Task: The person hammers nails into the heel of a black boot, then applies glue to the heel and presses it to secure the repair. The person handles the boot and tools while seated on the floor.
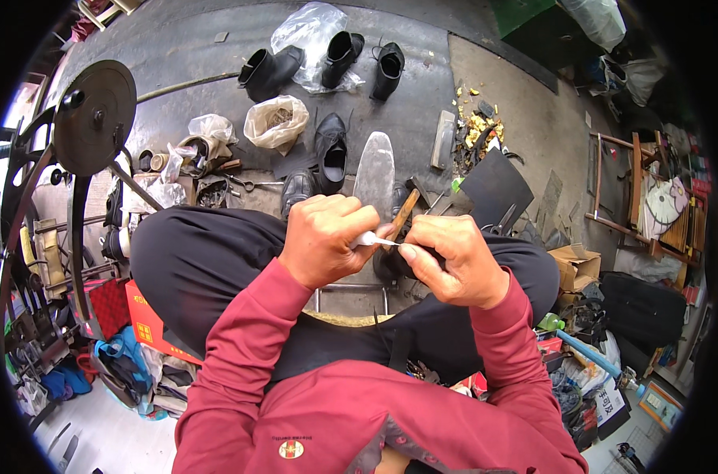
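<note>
My left hand (329, 237) is closed in a fist around a small white tube (367, 238) with a thin pointed tip. The tip points right, toward my right hand (458, 257). My right thumb and forefinger are pinched together right at that tip. Whatever lies between them is too small to make out. Both hands are held above my lap, between my knees. Just beyond them stands a grey, rounded flat-topped stand (375, 162). A wooden handle (404, 213) slants up between the hands and partly behind them. Left of the stand is a black shoe (331, 150).
Black boots (268, 73) stand on the ground ahead, some by clear plastic. A pale bag (276, 124) sits nearer. At left rises a machine with a round wheel (96, 118). Scissors (503, 221) and a black sheet (497, 188) are at right. A cardboard box (576, 267) lies beside my right knee.
</note>
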`<state>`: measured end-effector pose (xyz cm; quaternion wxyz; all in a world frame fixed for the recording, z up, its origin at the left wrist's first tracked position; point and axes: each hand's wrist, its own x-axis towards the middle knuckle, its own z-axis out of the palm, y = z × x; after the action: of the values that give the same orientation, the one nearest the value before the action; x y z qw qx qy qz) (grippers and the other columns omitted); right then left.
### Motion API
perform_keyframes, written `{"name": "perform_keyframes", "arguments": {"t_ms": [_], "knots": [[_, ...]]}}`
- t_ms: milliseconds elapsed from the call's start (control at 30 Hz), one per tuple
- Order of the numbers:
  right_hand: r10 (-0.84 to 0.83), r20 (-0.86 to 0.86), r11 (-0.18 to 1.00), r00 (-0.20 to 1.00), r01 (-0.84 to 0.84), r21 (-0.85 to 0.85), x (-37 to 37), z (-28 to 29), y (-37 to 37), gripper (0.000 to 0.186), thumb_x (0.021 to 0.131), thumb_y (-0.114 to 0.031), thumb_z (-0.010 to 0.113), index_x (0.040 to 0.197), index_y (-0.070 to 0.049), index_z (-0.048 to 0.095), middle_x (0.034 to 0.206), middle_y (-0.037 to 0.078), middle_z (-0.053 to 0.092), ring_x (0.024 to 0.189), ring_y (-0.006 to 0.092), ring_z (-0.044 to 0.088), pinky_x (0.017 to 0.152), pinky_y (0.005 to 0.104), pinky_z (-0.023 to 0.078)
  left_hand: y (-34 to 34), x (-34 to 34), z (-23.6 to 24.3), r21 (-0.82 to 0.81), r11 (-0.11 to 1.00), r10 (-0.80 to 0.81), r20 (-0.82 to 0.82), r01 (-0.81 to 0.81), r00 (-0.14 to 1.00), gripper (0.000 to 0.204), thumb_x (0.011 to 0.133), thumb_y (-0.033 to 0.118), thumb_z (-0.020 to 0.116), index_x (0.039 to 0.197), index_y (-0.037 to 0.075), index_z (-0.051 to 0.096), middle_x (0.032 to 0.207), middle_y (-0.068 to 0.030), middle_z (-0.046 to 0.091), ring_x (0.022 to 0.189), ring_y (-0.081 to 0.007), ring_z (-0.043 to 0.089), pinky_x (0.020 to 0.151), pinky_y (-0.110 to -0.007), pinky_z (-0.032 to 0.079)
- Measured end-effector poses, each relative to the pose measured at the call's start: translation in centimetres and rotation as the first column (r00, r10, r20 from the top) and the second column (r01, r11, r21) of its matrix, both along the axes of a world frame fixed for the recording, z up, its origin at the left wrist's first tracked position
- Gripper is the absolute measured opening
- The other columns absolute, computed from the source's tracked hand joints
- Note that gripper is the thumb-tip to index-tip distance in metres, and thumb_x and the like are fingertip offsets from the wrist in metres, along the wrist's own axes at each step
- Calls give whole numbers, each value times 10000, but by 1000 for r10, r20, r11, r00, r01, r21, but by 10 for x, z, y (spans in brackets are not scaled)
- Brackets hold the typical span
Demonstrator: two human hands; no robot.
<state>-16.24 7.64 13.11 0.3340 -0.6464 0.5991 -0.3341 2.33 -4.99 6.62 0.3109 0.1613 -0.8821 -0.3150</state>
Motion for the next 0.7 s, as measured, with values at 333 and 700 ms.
{"name": "perform_keyframes", "arguments": {"t_ms": [333,700], "knots": [[91,-21,990,996,-88,108,3,-3,7,125,898,-71,705,837,-13,612,717,158,596,652,387,612,583,463,466,1,11,-6,-67,994,-85,89,91,992,315,850,241,839,714,122,581,657,-43,525,593,-262,595,538,-408,450],[-157,-219,983,963,131,-130,23,-11,1,118,864,-37,733,831,-22,621,712,139,589,614,354,612,555,436,473,6,7,-7,48,996,69,81,-73,994,303,863,199,839,740,98,581,638,-73,536,572,-285,591,506,-419,435]]}}
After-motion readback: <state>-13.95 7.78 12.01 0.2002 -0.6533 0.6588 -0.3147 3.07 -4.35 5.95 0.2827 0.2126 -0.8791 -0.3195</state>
